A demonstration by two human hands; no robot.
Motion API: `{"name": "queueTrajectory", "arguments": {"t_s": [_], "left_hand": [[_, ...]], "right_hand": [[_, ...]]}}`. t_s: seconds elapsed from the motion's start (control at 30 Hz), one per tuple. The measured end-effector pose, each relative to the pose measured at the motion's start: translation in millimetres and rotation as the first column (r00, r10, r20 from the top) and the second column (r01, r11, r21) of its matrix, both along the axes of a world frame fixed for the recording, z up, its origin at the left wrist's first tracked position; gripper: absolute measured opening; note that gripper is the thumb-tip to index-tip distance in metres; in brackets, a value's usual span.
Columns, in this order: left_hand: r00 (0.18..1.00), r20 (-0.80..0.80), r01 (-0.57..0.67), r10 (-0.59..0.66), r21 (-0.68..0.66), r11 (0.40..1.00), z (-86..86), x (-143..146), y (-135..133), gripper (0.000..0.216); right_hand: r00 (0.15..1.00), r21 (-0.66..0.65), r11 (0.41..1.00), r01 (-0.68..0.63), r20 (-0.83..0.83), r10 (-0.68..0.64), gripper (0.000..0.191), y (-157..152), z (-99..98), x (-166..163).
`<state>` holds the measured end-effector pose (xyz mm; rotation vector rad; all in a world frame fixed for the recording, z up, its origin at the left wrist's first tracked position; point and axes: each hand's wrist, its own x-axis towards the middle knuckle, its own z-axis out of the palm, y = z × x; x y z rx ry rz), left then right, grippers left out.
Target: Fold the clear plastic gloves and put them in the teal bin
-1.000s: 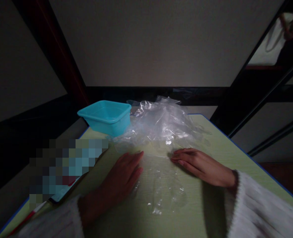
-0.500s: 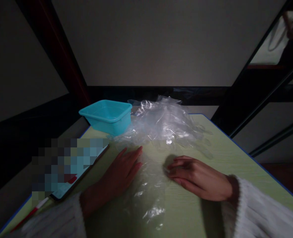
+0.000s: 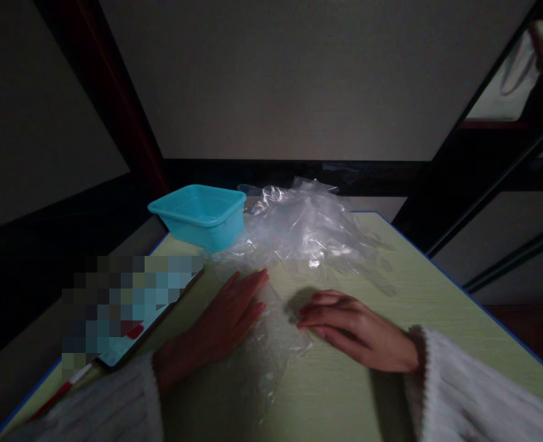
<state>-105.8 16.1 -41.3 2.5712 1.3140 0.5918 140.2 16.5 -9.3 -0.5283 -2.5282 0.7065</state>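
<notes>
A clear plastic sheet or glove (image 3: 271,344) lies on the pale green table (image 3: 437,288) between my hands. My left hand (image 3: 225,319) rests flat on its left edge, fingers stretched out and together. My right hand (image 3: 349,328) lies on the right edge of the plastic, fingers extended and pushing it leftward so that it folds. Behind them sits a crumpled heap of clear plastic gloves (image 3: 308,230). White knitted sleeves cover both wrists.
A turquoise plastic tub (image 3: 200,215) stands at the table's far left corner. A phone, partly pixelated (image 3: 128,313), lies at the left edge, with a red and white pen (image 3: 54,399) near the front left. Dark bed-frame bars stand behind and to the right.
My right hand has slid left across the table, pushing the flat plastic piece over toward my left hand so it bunches and folds. The left hand has stayed nearly in place.
</notes>
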Motion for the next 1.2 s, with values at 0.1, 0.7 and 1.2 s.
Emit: {"name": "queueTrajectory", "arguments": {"t_s": [0.1,0.7,1.2], "left_hand": [[0.989,0.122,-0.085,0.081,0.028,0.996,0.5,-0.4,-0.7,0.04],[0.92,0.347,-0.21,0.181,0.045,0.977,1.2,-4.6,-0.7,0.036],[0.926,0.33,-0.215,0.181,0.067,0.974,0.6,-7.5,-1.1,0.034]], "right_hand": [[0.998,-0.043,0.997,0.063,-0.022,-0.064,0.029,13.4,-6.2,-1.0],[0.902,-0.11,0.994,0.027,0.431,0.023,0.124,47.8,-14.5,-25.7],[0.874,-0.104,0.977,0.185,0.472,-0.115,0.12,23.3,-9.1,1.2]]}}
